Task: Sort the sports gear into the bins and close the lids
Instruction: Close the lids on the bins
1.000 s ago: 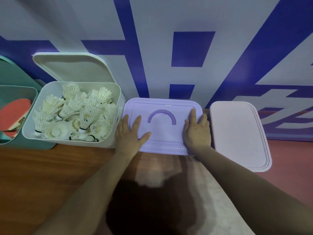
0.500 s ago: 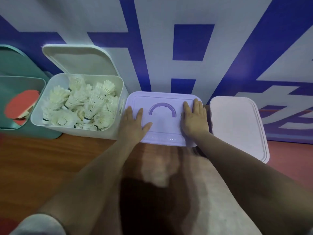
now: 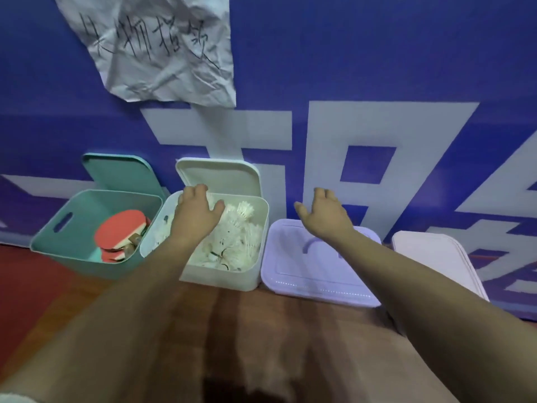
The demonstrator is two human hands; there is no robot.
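Observation:
Four bins stand in a row against the wall. The teal bin (image 3: 55, 242) is open and holds red table tennis paddles (image 3: 120, 231). Beside it the white bin (image 3: 250, 274) is full of white shuttlecocks (image 3: 241, 237), its lid (image 3: 218, 175) raised against the wall. My left hand (image 3: 197, 210) hovers over this bin's back left, fingers loosely bent toward the lid's lower edge, holding nothing. The purple bin (image 3: 308, 274) has its lid down. My right hand (image 3: 322, 213) is in the air above its back edge, fingers spread. The pink bin (image 3: 436, 254) at the right is closed.
A blue and white banner covers the wall (image 3: 377, 68) right behind the bins, with a crumpled handwritten paper (image 3: 157, 48) stuck on it. Brown wooden floor (image 3: 276, 330) lies in front of the bins, red floor (image 3: 26, 286) at the left.
Both hands have lifted off the purple lid. My left hand has moved left over the white bin, my right hand has risen above the purple bin. The view has tilted up and shifted left.

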